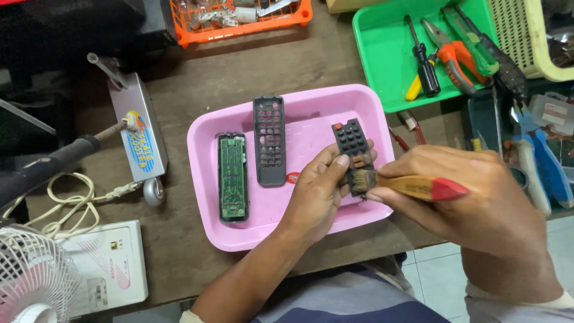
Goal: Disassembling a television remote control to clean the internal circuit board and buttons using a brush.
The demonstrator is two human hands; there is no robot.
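Mostly workshop clutter on a brown wooden desk [251, 66]. Left hand [317, 191] has its grip closed on a black rubber keypad [354, 146], thumb on its face, held over the right side of a pink tray [203, 179]. Right hand [472, 197] has its grip closed on a brush [418, 187] with wood handle and red end; bristles touch the keypad's near end. In the tray: green circuit board [232, 176] in its shell at left, black front cover [270, 140] just right of it, apart. Far right, green tray [382, 66] with screwdrivers and pliers; cream basket [526, 42] beside it. Far middle, orange basket [239, 27]. Left: grey box [139, 128], soldering iron [54, 161], white cord [66, 203], white unit [110, 263], fan [33, 281] near left corner. Tiled floor [436, 281] shows near right.
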